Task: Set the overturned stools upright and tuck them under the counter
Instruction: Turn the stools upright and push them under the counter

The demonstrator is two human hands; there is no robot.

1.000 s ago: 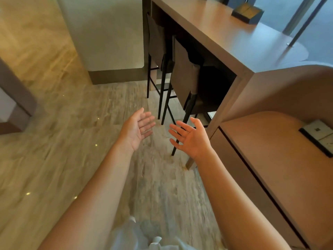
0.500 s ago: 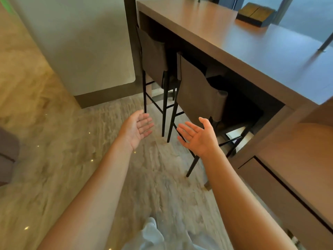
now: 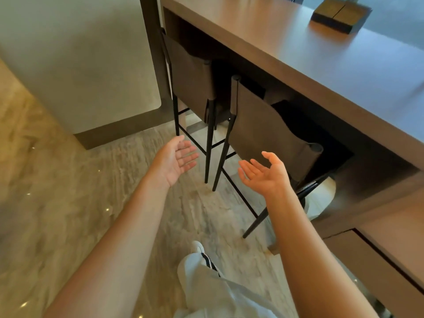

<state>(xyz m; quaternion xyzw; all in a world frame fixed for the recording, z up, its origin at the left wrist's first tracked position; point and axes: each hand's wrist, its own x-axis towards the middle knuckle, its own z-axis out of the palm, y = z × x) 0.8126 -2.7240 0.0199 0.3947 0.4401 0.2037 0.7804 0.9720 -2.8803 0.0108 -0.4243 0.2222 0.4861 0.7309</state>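
while the farther stool (image 3: 191,83) and nearer stool (image 3: 263,134) stand upright mid-frame, seats tucked under the table (image 3: 298,49), both hands hover free. left hand (image 3: 176,160): palm up, fingers (image 3: 188,154) loosely spread, in front of the farther stool's legs. right hand (image 3: 266,174): palm up, fingers (image 3: 248,168) spread, just before the nearer stool's backrest, apart from it. dark box (image 3: 339,16) upper right on table.
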